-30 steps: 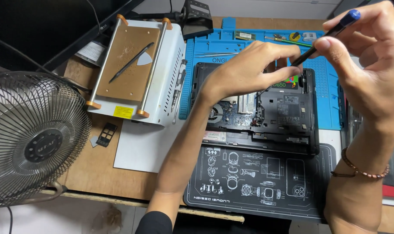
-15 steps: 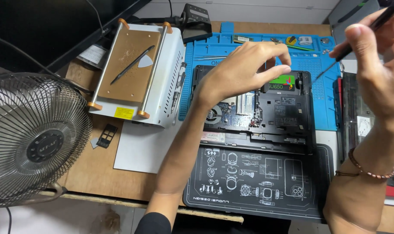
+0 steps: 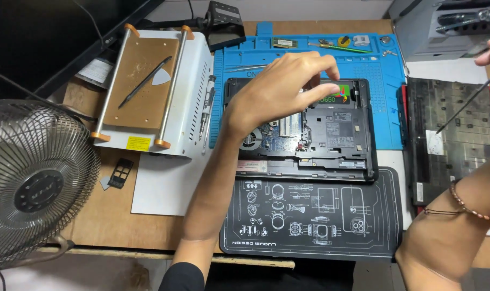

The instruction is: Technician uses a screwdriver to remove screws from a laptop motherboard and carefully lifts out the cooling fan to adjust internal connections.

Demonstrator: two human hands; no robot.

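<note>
The left hand (image 3: 280,89) rests on the opened laptop (image 3: 331,134) (fingers spread) on the blue mat (image 3: 388,108).

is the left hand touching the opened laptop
Cannot tell. In the head view the left hand is spread over the opened laptop, fingertips toward its upper edge, but from above neither contact nor a gap shows.

The opened laptop base (image 3: 331,134) under my left hand (image 3: 280,89) is black, with a blue-green circuit board and a small bright label of red, green and yellow. It lies on a sky-blue silicone work mat (image 3: 388,97). In front lies a black rubber mat (image 3: 315,215) printed with white line drawings. The heating plate (image 3: 142,81) is tan in a white case with orange corner caps. My right wrist wears a brown beaded bracelet (image 3: 466,203).
</note>
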